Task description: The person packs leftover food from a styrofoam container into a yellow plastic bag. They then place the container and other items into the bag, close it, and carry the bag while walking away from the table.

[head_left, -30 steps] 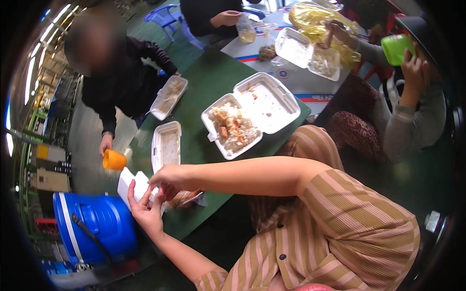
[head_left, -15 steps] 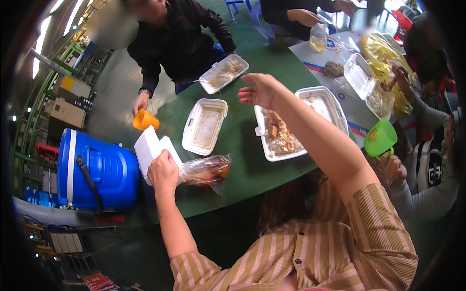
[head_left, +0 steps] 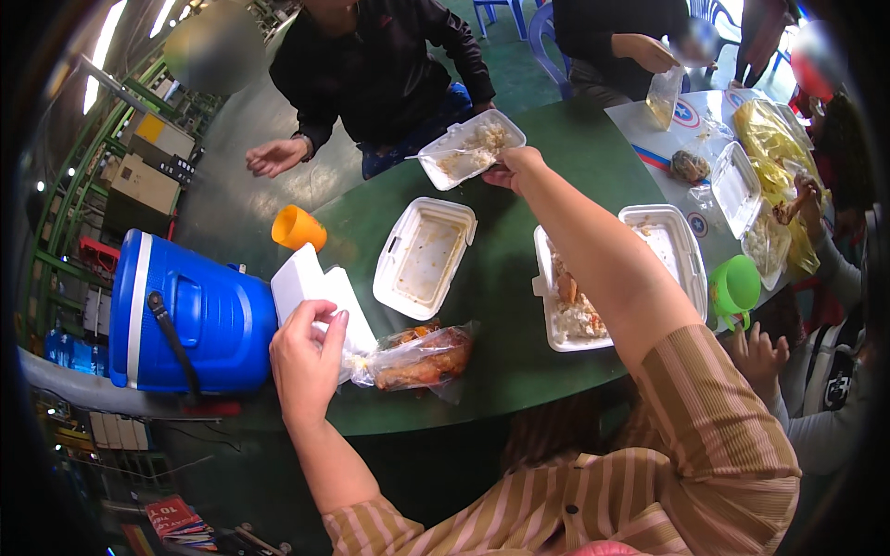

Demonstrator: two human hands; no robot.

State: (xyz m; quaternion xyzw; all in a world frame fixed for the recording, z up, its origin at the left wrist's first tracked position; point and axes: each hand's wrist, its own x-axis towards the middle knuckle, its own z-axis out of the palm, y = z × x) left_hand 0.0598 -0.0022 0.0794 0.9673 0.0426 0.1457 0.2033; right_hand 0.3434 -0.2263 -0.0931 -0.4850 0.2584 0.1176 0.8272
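My right hand (head_left: 514, 170) stretches across the green table, its fingers gripping the near right corner of a white foam tray (head_left: 445, 174) with rice in it, tilted at the far edge. My left hand (head_left: 309, 361) has its fingers apart and loosely bent beside white foam boxes (head_left: 348, 301); whether it touches them I cannot tell. Next to it lies a clear plastic bag (head_left: 422, 361) of browned meat. Between my hands sits a white foam tray (head_left: 415, 301) with only sauce stains inside. Under my right forearm, a foam box (head_left: 547, 324) holds rice and meat, partly hidden.
A blue cooler (head_left: 195, 315) stands at the left, near an orange cup (head_left: 298, 228). Across the table is a person in black (head_left: 371, 83). At the right are a green mug (head_left: 735, 285), a co-worker's hand (head_left: 760, 357) and a grey table (head_left: 635, 120) with yellow bags (head_left: 769, 139).
My right hand has reached forward and taken hold of the rice tray. My left hand has loosened from the white foam boxes. The person opposite has let go of the orange cup.
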